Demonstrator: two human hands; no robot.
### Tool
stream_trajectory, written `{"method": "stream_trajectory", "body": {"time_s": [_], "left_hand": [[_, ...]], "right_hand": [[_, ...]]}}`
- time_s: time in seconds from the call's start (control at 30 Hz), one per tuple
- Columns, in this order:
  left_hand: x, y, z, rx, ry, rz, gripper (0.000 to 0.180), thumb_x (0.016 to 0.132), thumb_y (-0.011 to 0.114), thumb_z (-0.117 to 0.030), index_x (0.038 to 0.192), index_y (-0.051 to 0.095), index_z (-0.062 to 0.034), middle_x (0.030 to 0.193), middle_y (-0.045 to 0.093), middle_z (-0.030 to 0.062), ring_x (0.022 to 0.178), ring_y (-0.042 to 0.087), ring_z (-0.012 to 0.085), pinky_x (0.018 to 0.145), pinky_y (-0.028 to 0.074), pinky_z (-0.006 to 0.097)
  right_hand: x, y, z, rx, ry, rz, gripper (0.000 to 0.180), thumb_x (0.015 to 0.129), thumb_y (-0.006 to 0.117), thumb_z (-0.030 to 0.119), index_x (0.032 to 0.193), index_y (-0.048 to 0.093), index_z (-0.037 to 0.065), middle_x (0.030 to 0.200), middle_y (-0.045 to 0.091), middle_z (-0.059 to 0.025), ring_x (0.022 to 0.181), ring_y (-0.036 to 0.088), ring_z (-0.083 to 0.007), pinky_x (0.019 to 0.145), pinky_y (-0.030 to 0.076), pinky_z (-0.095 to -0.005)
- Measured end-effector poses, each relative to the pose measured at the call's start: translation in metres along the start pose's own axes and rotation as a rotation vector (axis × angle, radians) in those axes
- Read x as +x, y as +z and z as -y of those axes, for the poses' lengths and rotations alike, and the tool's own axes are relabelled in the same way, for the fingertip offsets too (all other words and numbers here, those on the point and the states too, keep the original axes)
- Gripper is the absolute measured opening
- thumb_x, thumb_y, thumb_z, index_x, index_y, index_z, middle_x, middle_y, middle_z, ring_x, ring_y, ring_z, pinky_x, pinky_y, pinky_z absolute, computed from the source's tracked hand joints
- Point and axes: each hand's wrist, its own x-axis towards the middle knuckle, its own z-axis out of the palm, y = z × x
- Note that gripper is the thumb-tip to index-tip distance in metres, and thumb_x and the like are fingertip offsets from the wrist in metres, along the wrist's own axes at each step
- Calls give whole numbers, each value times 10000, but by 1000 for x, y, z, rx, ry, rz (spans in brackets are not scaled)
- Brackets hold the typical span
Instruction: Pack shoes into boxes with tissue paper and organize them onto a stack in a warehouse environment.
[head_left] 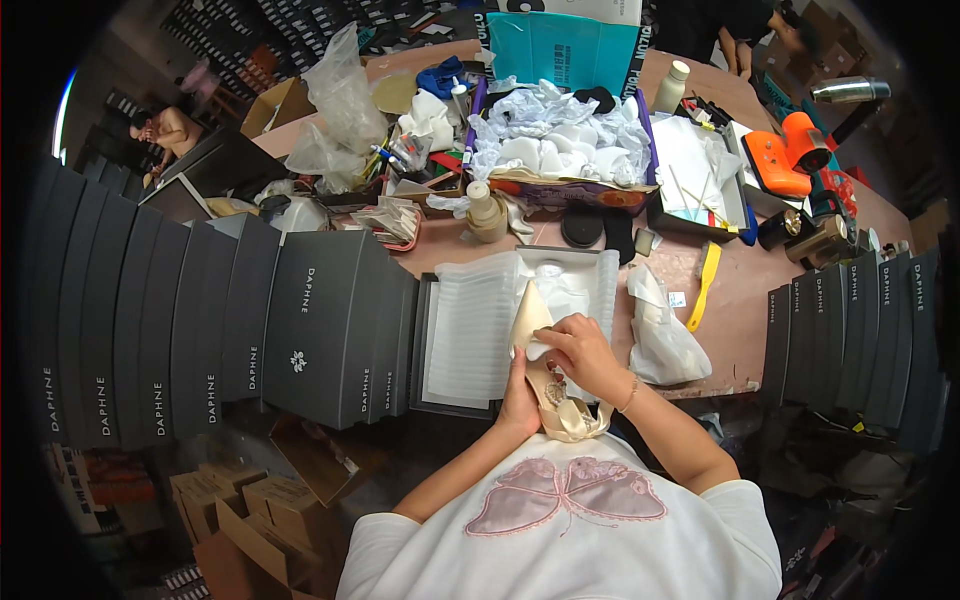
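A cream pointed-toe shoe (530, 315), with ribbon (572, 420) and beaded trim at its back end, is held toe away from me over an open shoe box. My left hand (517, 402) is closed around its side. Bent over the shoe's opening, my right hand (585, 355) has its fingers together on a small white wad (537, 351); the wad's material is unclear. Ribbed translucent wrapping (470, 335) lines the box (425, 398), and white tissue (567, 290) lies inside beyond the toe.
Grey shoe boxes stand stacked at the left (320, 330) and right (845, 340). A white plastic bag (665, 340) and yellow-handled brush (707, 285) lie right of the open box. Behind are a bin of white wads (560, 130), a bottle (487, 212) and an orange device (777, 165).
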Motion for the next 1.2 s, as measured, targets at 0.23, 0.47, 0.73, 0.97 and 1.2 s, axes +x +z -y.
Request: {"method": "stream_trajectory", "body": {"time_s": [0.23, 0.47, 0.73, 0.97, 1.2], "left_hand": [[-3, 21, 19, 112, 238, -165, 351, 978, 453, -390, 1136, 491, -79, 902, 541, 46, 773, 551, 145, 678, 486, 290], [1, -29, -5, 28, -26, -223, 518, 964, 391, -509, 1183, 501, -52, 931, 562, 77, 770, 563, 176, 678, 520, 340], [8, -29, -15, -39, -52, -197, 500, 961, 421, -489, 1231, 461, -70, 916, 566, 85, 764, 571, 193, 675, 513, 330], [29, -33, -19, -67, -38, -122, 527, 946, 435, -514, 1217, 461, -63, 930, 552, 97, 798, 571, 220, 725, 514, 388], [23, -14, -14, 96, -6, -32, 516, 966, 371, -516, 1196, 475, -66, 963, 560, 87, 850, 585, 208, 774, 521, 397]], "right_hand": [[29, 53, -17, -238, 159, -239, 654, 606, 654, -2, 1234, 485, 67, 1274, 444, -185, 1188, 433, -334, 917, 376, -392], [50, 37, -111, 347, 347, 142, 560, 763, 589, 66, 1311, 471, 78, 1230, 526, -242, 1059, 556, -413, 891, 467, -442], [69, 93, -177, -565, 156, 335, 196, 849, 542, 175, 1030, 568, 104, 906, 593, -126, 778, 643, -279, 636, 528, -404], [72, 45, -145, -303, 334, 85, 258, 794, 617, 151, 1020, 542, 52, 926, 604, -138, 794, 637, -262, 673, 520, -383], [13, 9, -23, 287, 237, 194, 352, 731, 740, 169, 1025, 601, 35, 889, 603, -119, 787, 603, -254, 702, 499, -335]]}}
